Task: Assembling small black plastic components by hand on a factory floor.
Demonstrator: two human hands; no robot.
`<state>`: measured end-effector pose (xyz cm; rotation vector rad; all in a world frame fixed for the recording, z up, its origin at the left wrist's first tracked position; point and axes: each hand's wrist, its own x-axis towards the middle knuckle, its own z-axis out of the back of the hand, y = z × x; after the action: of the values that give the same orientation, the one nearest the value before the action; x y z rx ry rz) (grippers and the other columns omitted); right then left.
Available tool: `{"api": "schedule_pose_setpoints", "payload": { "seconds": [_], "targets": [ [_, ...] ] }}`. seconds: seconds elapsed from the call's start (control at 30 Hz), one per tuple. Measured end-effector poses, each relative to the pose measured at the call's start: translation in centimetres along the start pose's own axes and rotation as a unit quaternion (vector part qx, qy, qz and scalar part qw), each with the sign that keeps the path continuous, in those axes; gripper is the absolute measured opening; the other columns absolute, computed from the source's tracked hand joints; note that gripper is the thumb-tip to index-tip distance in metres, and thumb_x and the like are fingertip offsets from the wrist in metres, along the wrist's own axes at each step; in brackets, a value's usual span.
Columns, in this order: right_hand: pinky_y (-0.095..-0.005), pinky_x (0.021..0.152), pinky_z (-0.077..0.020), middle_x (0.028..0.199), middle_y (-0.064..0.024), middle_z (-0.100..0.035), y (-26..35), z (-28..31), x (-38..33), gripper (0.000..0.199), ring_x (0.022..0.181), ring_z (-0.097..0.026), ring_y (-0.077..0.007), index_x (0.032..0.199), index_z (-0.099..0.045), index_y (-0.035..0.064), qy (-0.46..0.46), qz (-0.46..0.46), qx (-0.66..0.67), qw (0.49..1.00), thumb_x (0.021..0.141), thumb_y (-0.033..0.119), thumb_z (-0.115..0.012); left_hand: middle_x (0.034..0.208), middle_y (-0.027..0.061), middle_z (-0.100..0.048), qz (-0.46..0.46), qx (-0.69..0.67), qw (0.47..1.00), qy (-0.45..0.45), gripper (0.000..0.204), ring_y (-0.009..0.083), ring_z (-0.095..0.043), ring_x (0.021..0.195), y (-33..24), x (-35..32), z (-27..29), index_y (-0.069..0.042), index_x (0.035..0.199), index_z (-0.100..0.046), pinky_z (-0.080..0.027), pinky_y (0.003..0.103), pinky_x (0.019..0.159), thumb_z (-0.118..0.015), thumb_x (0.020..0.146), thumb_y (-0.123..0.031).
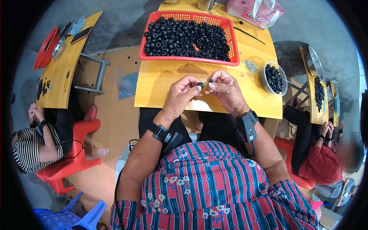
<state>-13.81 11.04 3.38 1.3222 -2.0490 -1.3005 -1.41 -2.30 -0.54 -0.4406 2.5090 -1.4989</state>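
Note:
My left hand pinches a small black ring-shaped part between thumb and fingers, above the near edge of a yellow wooden table. My right hand sits close beside it, its fingertips holding a tiny black piece. The two hands nearly touch at the fingertips. Behind them stands a red plastic basket filled with many black ring-shaped parts. Both wrists wear black strapped devices.
A clear bowl of black parts sits right of my hands. A pink bag and a metal cup stand at the table's far end. Other people sit at yellow tables to the left and right, on red chairs.

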Motion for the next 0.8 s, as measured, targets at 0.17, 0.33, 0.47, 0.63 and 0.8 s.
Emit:
{"api": "schedule_pose_setpoints", "payload": {
  "seconds": [0.17,0.33,0.47,0.63,0.8],
  "targets": [
    [-0.0281,0.076,-0.0514,0.086,-0.0023,-0.058,-0.4,-0.23,0.12,0.016,0.079,-0.06,-0.0125,0.095,-0.058,0.0049,0.003,0.035,0.033,0.999,0.082,-0.004,-0.06,0.087,0.0013,-0.055,0.001,0.008,1.0,0.005,0.012,0.0071,-0.056,0.078,0.01,0.07,0.09,-0.003,0.102,-0.056,-0.052,0.025,0.077,-0.057,0.091,-0.007],
    [-0.0288,0.077,-0.0524,0.088,-0.003,-0.06,-0.36,-0.27,-0.13,0.023,0.08,-0.061,-0.0136,0.104,-0.061,0.002,-0.024,0.021,0.009,0.999,0.083,-0.005,-0.059,0.086,0.0008,-0.055,0.005,0.01,1.0,0.004,0.012,0.0071,-0.056,0.078,-0.06,-0.03,0.09,-0.004,0.102,-0.056,-0.052,0.025,0.077,-0.057,0.091,-0.007],
    [-0.0284,0.075,-0.0539,0.087,-0.0047,-0.062,-0.22,-0.01,-0.3,0.021,0.077,-0.063,-0.0145,0.104,-0.063,0.0,-0.041,-0.003,-0.013,0.999,0.084,-0.004,-0.06,0.085,-0.0001,-0.056,-0.007,0.007,1.0,-0.002,0.013,0.0065,-0.055,0.077,-0.12,0.0,-0.15,-0.004,0.102,-0.056,-0.05,0.022,0.074,-0.057,0.091,-0.008],
    [-0.0278,0.071,-0.0556,0.087,-0.0086,-0.065,0.09,-0.65,-0.52,0.02,0.075,-0.065,-0.0154,0.104,-0.062,-0.0027,-0.081,-0.03,-0.061,0.994,0.085,0.0,-0.062,0.087,0.0003,-0.057,-0.005,0.003,1.0,0.0,0.013,0.0061,-0.055,0.08,0.16,0.05,0.31,-0.003,0.102,-0.057,-0.049,0.021,0.073,-0.058,0.09,-0.006],
    [-0.028,0.073,-0.0553,0.086,-0.0092,-0.067,0.3,-0.87,-0.5,0.018,0.074,-0.065,-0.0149,0.103,-0.063,-0.0027,-0.079,-0.021,-0.095,0.992,0.084,0.001,-0.063,0.089,0.0004,-0.057,0.006,0.006,1.0,-0.003,0.013,0.0059,-0.054,0.082,0.08,0.09,0.33,-0.002,0.101,-0.058,-0.047,0.02,0.074,-0.059,0.089,-0.005]
  ]
}}
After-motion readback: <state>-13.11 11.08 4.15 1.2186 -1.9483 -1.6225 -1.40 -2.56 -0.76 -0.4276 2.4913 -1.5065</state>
